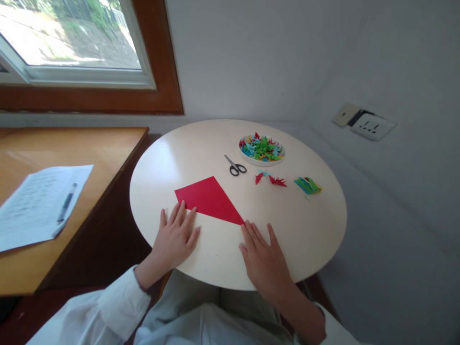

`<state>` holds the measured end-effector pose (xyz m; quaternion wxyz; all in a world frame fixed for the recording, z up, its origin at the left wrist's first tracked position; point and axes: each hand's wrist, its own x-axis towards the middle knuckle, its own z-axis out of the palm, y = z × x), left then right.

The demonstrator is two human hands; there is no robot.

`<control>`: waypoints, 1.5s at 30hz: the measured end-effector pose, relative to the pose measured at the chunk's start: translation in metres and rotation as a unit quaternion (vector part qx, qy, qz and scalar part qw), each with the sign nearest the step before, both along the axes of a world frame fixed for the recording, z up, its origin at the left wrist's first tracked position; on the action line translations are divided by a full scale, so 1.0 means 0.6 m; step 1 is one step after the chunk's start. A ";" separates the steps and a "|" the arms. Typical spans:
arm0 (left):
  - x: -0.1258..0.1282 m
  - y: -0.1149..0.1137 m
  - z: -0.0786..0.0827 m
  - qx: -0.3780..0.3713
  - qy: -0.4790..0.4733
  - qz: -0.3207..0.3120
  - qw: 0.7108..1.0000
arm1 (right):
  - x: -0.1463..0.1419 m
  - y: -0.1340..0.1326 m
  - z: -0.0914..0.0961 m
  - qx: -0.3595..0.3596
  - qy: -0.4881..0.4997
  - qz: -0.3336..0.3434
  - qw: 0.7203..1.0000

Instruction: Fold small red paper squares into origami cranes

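Red paper (214, 200): flat on the table (298, 239), before us; we judge its folding barely begun, most left.
Left hand (174, 240): spread wide, fingertips on the paper's near-left edge.
Right hand (265, 258): flat, holding nothing, fingertips at the paper's right point.
Dish (264, 163): heaped with small folded pieces (266, 148) we count done.

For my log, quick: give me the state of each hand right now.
Left hand: open, touching the left end of the red paper.
Right hand: open, fingers at the red paper's pointed right corner.
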<state>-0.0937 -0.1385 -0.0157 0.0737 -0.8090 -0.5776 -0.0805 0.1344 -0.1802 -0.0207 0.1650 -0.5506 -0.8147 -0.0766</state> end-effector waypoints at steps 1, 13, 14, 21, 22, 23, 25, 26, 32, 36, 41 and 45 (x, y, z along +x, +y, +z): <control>0.000 -0.001 0.000 0.006 -0.001 0.012 1.000 | 0.000 0.000 0.001 -0.001 -0.003 0.000 1.000; 0.000 -0.001 -0.007 0.063 -0.025 0.014 0.998 | 0.000 -0.007 0.005 0.017 -0.022 0.010 1.000; 0.000 -0.001 -0.007 0.060 -0.024 0.014 0.998 | -0.001 -0.009 0.005 0.018 -0.022 0.009 1.000; -0.001 -0.001 -0.007 0.022 -0.035 0.010 0.999 | -0.007 -0.031 0.007 0.026 -0.008 0.043 0.999; -0.001 -0.001 -0.006 0.018 -0.034 0.010 0.999 | -0.007 -0.031 0.011 0.024 -0.004 0.054 0.998; -0.001 -0.001 -0.006 0.015 -0.032 0.011 0.999 | -0.006 -0.030 0.017 0.019 0.002 0.062 0.998; 0.000 -0.001 -0.004 0.012 -0.025 0.014 1.000 | -0.005 -0.018 0.031 -0.004 0.010 0.084 0.996; 0.001 -0.002 -0.003 0.012 -0.023 0.016 1.000 | -0.005 -0.008 0.038 -0.014 0.017 0.093 0.995; 0.000 -0.001 0.007 0.006 -0.008 0.015 1.000 | -0.036 0.077 0.064 -0.075 0.013 0.198 0.977; -0.005 0.000 0.010 -0.010 -0.010 0.012 1.000 | -0.067 0.121 0.058 -0.088 -0.014 0.253 0.963; -0.012 0.000 0.012 -0.034 -0.018 0.007 0.999 | -0.076 0.142 0.036 -0.096 -0.036 0.282 0.954; -0.014 0.012 0.012 -0.040 -0.020 0.008 0.999 | -0.079 0.134 0.037 -0.096 -0.023 0.263 0.960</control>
